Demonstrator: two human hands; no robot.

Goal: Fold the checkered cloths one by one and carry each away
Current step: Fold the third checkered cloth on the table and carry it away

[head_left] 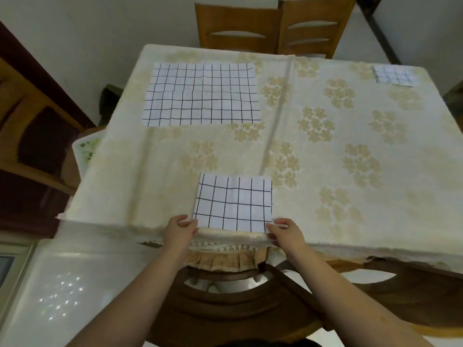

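A folded white cloth with black checks [234, 202] lies at the near edge of the table. My left hand [181, 230] pinches its near left corner and my right hand [284, 231] pinches its near right corner. A larger checkered cloth [202, 94] lies spread flat at the far left of the table. A small folded checkered cloth [394, 75] sits at the far right corner.
The table wears a cream floral tablecloth [338, 146]. Two wooden chairs [275, 28] stand behind it, and a dark wooden chair [225, 296] is right below my arms. A dark wooden cabinet [30, 136] stands at left.
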